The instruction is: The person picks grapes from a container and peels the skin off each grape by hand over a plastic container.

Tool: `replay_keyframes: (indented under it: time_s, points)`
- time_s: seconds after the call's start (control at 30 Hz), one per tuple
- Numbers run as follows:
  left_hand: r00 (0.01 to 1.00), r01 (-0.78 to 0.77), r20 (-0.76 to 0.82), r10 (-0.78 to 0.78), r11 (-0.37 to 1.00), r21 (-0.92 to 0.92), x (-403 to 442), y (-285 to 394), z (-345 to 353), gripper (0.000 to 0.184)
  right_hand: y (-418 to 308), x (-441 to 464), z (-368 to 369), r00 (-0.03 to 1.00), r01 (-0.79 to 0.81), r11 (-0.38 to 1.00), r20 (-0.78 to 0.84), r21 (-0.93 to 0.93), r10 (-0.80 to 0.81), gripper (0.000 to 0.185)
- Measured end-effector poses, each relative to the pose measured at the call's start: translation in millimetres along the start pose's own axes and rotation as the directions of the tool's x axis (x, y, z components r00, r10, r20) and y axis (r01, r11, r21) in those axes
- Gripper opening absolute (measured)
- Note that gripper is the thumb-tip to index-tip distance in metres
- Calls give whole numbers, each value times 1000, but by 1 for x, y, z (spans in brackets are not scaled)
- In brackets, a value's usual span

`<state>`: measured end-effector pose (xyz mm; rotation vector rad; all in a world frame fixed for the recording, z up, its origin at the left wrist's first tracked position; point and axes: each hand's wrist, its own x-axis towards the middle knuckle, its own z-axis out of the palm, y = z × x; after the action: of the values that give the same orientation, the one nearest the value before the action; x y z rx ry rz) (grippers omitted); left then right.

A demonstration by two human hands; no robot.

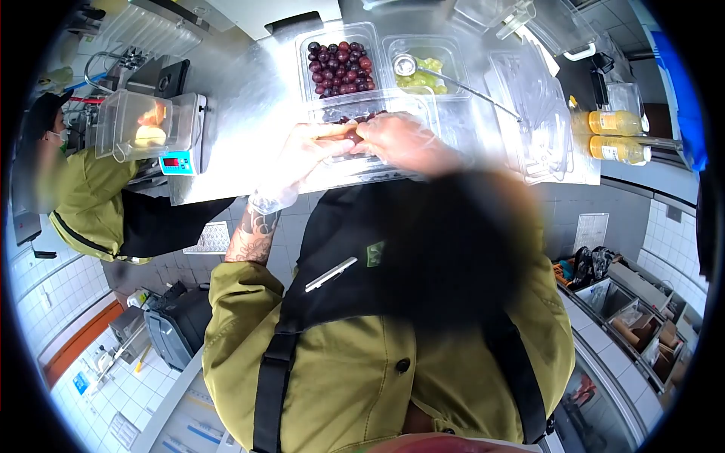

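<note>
Both my hands wear clear plastic gloves and meet over a clear plastic tub (pixel 430 113) at the counter's near edge. My left hand (pixel 310 143) has its fingers closed on a dark red grape (pixel 353 137). From the other side, the fingers of my right hand (pixel 400 139) pinch at the same grape. More dark grapes show partly behind the fingers, inside the near tub. Beyond it, a clear tub holds many loose red grapes (pixel 340 66). To its right, another tub has green grapes (pixel 424 78) with a long-handled metal ladle (pixel 405 65) lying across it.
Stacked clear plastic containers (pixel 532 113) occupy the counter's right side, near two yellow bottles (pixel 615 122). On the left, a digital scale (pixel 178 162) stands beside a clear tub (pixel 113 128) with fruit. A co-worker (pixel 91 196) stands at the far left. Open bins (pixel 627 309) are at lower right.
</note>
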<state>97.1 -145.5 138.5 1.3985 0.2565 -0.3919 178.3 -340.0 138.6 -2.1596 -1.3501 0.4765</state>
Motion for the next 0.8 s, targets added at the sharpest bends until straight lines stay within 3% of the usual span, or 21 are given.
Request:
replay_keyframes:
  time_s: [0.17,0.27,0.43,0.47,0.57,0.63,0.8]
  points:
    - [998,-16,62,16,1000,12,4,-4,-3,31,7,-5,2,996,76,995,-61,64,-72,24]
    - [997,-11,83,5,997,75,5,-2,-3,29,2,-5,-4,998,56,997,-3,55,-56,23]
    - [991,2,128,-24,985,171,8,7,-5,27,6,-6,6,997,35,997,-65,67,-30,19]
    - [989,-3,146,-12,995,103,10,3,-11,27,5,-7,5,997,14,996,-72,93,-7,18]
    - [987,-7,159,30,990,-144,14,-7,-21,29,15,-8,18,983,56,911,-182,410,21,21]
    - [992,-6,112,50,933,-361,11,-6,-20,31,22,-8,34,965,-11,871,-224,491,139,24]
    - [985,-37,136,108,895,-445,21,-32,-25,33,17,-4,43,914,-69,852,-308,519,262,24]
